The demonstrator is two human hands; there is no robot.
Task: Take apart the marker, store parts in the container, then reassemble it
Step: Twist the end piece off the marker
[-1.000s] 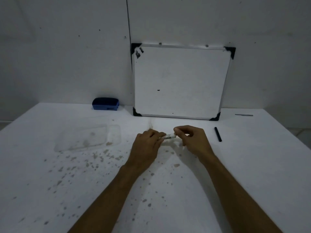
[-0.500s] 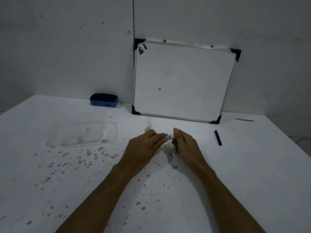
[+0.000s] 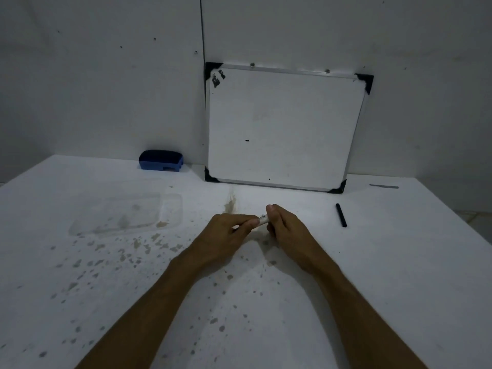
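One marker (image 3: 262,219), gripped at both ends above the middle of the table (image 3: 372,275): my left hand (image 3: 226,230) curls round one end, my right hand (image 3: 286,230) pinches the other. One black part (image 3: 341,215) lies apart, toward the right edge. One clear container (image 3: 125,213) sits toward the left edge; only smudges show through it.

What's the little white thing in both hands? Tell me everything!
It is the marker. Only a short piece of its white barrel shows, with tiny dark print. It looks like smooth plastic and lies almost level above the table. The left hand pinches one end, the right hand grips the other, hiding the rest.
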